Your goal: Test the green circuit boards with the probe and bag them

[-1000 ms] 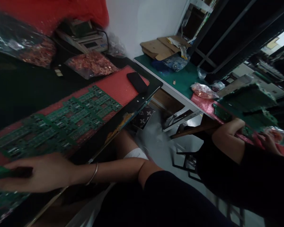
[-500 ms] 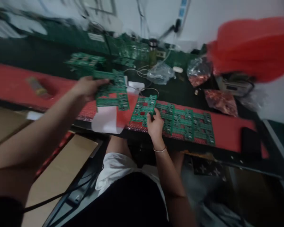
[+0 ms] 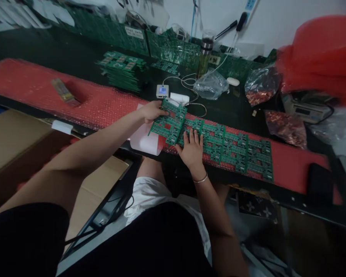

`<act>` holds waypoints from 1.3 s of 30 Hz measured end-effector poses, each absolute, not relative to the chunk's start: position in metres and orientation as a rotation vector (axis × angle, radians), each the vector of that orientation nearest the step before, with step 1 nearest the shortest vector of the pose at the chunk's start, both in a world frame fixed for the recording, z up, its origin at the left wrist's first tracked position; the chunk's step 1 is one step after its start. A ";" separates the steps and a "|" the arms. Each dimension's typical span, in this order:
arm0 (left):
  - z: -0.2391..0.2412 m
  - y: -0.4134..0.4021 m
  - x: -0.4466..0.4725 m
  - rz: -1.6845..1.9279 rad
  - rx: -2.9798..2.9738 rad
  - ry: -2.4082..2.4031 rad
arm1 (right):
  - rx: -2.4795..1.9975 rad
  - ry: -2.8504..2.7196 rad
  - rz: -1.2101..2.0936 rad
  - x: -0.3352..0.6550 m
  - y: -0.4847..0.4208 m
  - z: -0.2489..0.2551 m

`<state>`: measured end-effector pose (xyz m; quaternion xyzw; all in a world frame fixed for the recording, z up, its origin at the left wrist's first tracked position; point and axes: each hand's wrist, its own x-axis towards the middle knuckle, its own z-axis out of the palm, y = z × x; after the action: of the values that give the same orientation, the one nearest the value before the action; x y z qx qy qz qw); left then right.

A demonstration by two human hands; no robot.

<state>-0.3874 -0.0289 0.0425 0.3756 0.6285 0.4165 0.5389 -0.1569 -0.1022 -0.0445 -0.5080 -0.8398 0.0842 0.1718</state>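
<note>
1. Head view: the board (image 3: 170, 125) is at the left end of the row, slanted against it, its right edge next to the neighbouring board; whether it touches the wrap beneath, I cannot tell.
2. Left hand (image 3: 153, 111) is clamped on the board's upper left edge, thumb on top, so nearly all of the board extends to the right of and below the grip.
3. Right hand (image 3: 192, 150) has its fingers apart, flat over the row's nearest board, gripping nothing; its thumb is by the held board's lower right corner.
4. Row (image 3: 242, 150) of green boards runs to the right on red wrap (image 3: 291, 165).
5. White sheet (image 3: 145, 142) lies below the left hand, partly under the board's left side.
6. Meter (image 3: 162, 91), screen lit, and white roll (image 3: 180, 98) sit just beyond the board.
7. Stack (image 3: 121, 73) of boards stands farther back, to the left.
8. Bottle (image 3: 205, 57) and clear bag (image 3: 212, 85) stand behind the row.
</note>
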 end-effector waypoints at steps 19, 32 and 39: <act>0.018 -0.030 -0.413 0.934 0.911 1.479 | -1.328 -2.231 0.446 -0.169 -0.127 -0.029; 0.046 -0.016 -0.441 0.998 0.908 1.470 | -0.592 -2.663 0.657 -0.208 -0.162 -0.035; 0.017 -0.035 -0.431 0.964 0.895 1.527 | -0.275 -2.945 0.527 -0.198 -0.197 -0.056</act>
<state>-0.4306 -0.0352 0.0173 0.3754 0.6407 0.4044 0.5339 -0.1975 -0.1969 -0.0561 -0.0912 -0.9779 0.1749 0.0685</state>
